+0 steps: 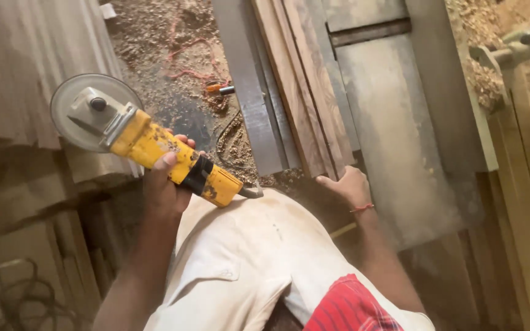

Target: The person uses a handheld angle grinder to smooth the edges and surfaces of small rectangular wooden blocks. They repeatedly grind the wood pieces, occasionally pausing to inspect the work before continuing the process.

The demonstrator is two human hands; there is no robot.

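Observation:
My left hand (159, 184) is closed around the body of a yellow angle grinder (176, 160). It holds the tool up in the air, with the round disc and guard (92, 110) pointing up and left. My right hand (346, 186), with a red thread on its wrist, grips the near end of several long brown wooden planks (307, 92). These planks lie lengthwise on a grey metal machine table (394, 135). My white garment and a red cloth fill the lower middle of the view.
Stacked timber (26, 73) stands at the left, with dark cable near its foot. Sawdust, a red cord (191, 58) and a small orange-handled tool (219, 89) lie on the floor. Pale wooden boards (526, 184) run along the right edge.

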